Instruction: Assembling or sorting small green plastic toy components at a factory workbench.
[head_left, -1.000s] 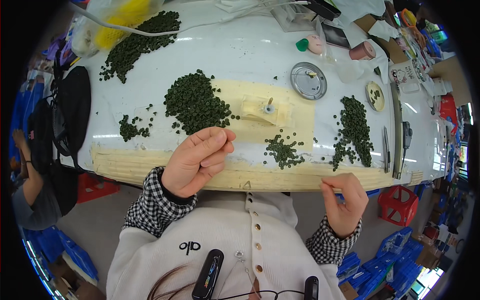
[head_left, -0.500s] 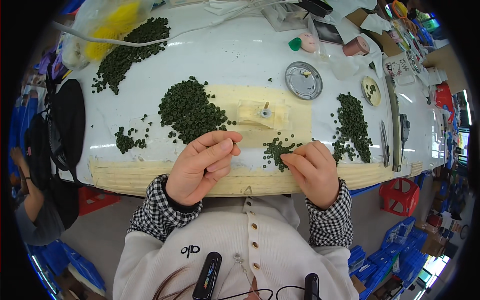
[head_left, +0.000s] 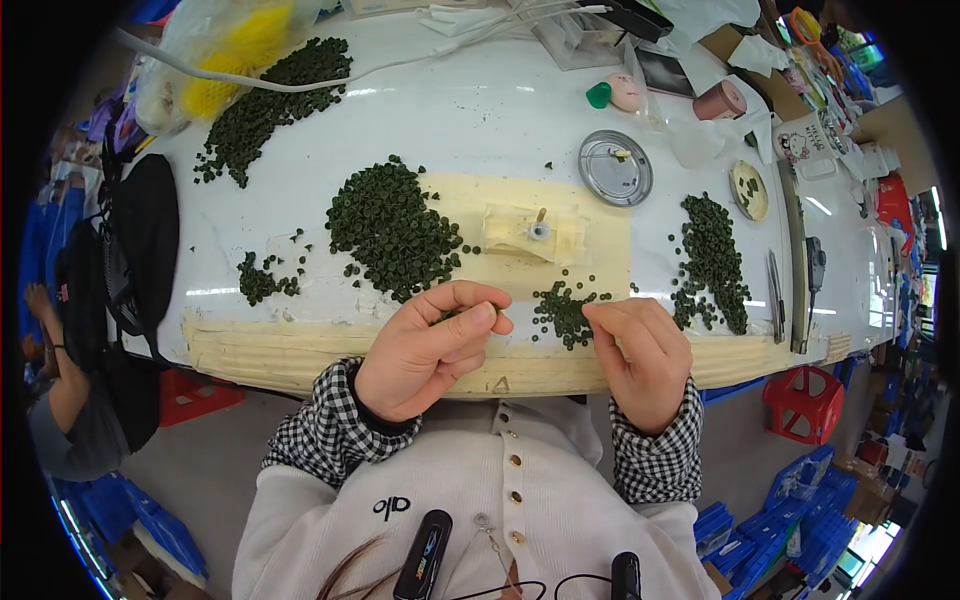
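Note:
My left hand (head_left: 432, 352) hovers over the table's near edge, thumb and fingertips pressed together. A small dark green piece shows between its fingers, mostly hidden. To the right, my right hand (head_left: 645, 362) has its thumb and fingers pinched at the right side of a scatter of small green rings (head_left: 562, 315). What its fingertips hold, if anything, is too small to make out. Beyond my left hand lies a large heap of dark green cone-like pieces (head_left: 392, 230). Between and beyond both hands is a tape-covered block (head_left: 510, 235) with a short upright pin (head_left: 541, 216).
Another green heap (head_left: 712, 265) lies right, beside tweezers (head_left: 775, 295). A round metal lid (head_left: 615, 168) and a small dish (head_left: 748, 190) stand farther back. A white cable (head_left: 390, 70) crosses the far side. More pieces (head_left: 265, 280) lie left, near a black bag (head_left: 140, 250).
My right fingertips have drawn slightly right, from within the ring scatter to its side. My left hand has shifted a little right and nearer to me, its fingers still pinched. The whole view has shifted slightly.

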